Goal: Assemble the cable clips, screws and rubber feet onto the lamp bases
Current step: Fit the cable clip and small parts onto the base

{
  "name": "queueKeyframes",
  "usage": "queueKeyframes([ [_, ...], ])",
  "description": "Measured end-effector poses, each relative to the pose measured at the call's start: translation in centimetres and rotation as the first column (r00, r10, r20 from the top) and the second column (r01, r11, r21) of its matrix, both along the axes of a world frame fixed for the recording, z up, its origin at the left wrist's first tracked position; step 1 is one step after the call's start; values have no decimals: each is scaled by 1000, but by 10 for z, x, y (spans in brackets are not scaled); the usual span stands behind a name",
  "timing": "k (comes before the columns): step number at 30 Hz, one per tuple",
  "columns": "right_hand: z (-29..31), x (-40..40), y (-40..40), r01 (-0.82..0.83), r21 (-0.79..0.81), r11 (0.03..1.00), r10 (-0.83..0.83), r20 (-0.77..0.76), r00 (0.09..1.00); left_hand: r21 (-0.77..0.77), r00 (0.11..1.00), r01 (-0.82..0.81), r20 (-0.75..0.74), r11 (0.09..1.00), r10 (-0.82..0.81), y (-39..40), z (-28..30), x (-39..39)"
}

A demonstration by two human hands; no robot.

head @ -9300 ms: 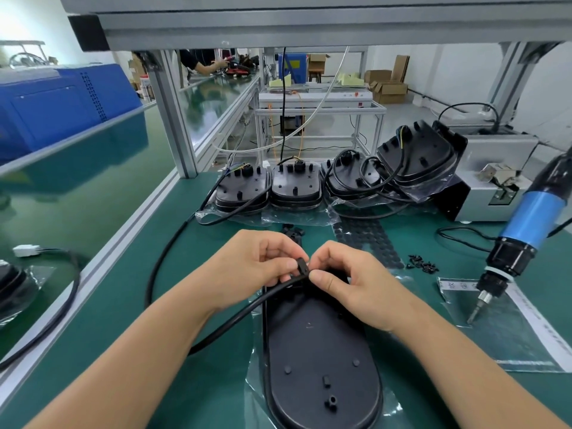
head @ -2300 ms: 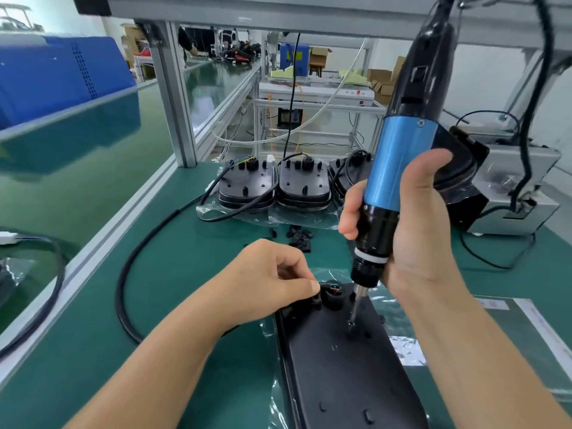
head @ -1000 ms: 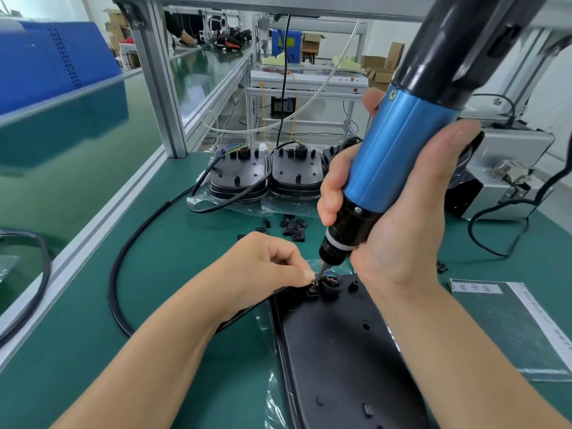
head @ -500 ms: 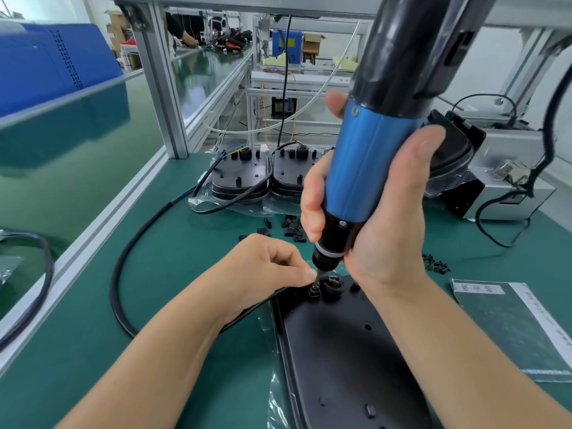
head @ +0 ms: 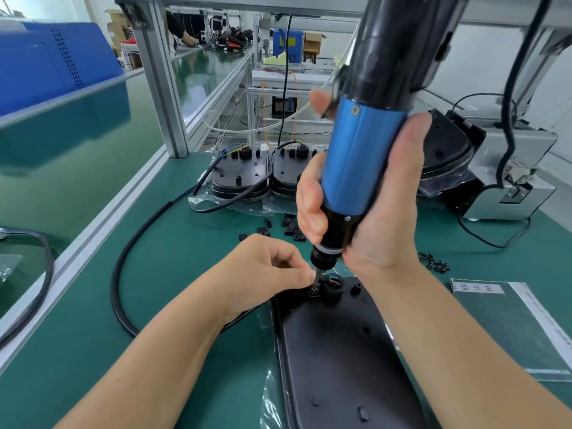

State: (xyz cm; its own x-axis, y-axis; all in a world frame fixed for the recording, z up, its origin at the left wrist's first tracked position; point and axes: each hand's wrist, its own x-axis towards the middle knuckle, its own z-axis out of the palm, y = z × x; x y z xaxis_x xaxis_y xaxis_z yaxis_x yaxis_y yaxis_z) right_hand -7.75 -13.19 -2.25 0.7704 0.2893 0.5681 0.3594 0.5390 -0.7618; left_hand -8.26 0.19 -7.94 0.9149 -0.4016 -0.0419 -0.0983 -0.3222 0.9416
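Driving step: a screw is being seated by the electric screwdriver [head: 362, 150], gripped in the right hand [head: 365, 212].
Left hand [head: 266, 274]: fingertips pinched at the cable clip [head: 313, 291], just beside the bit.
Lamp base [head: 337, 351]: directly under both hands.
Risk: bit slip could nick the pinching fingertips; a tilted driver could cross-thread.
Count: one driver, about eight loose clips [head: 288, 227] beyond the left hand, two stacks of bases [head: 266, 174] plainly seen.
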Motion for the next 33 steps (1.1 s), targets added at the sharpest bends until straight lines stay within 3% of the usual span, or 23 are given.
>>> queueKeyframes([
  [7, 2, 4, -3, -38, 47, 998, 41, -63, 997, -23, 1000, 24, -6, 999, -25, 1, -3, 0],
  [14, 0, 1, -7, -41, 62, 997, 43, -32, 999, -23, 998, 57, -10, 998, -57, 3, -2, 0],
  [19, 6, 2, -43, 189, 72, 979, -185, -61, 981, 106, 995, 91, 32, 990, -95, 15, 0, 4],
  [23, 6, 0, -96, 439, -59, 896, -443, -179, 879, 135, 995, 89, 38, 987, -95, 21, 2, 4],
  [27, 2, -8, -143, 649, -264, 713, -696, -163, 699, 179, 994, 93, 40, 979, -102, 20, 6, 4],
  [33, -23, -11, -187, 755, -240, 610, -791, -237, 564, 248, 994, 97, 17, 964, -105, 9, 20, -1],
])
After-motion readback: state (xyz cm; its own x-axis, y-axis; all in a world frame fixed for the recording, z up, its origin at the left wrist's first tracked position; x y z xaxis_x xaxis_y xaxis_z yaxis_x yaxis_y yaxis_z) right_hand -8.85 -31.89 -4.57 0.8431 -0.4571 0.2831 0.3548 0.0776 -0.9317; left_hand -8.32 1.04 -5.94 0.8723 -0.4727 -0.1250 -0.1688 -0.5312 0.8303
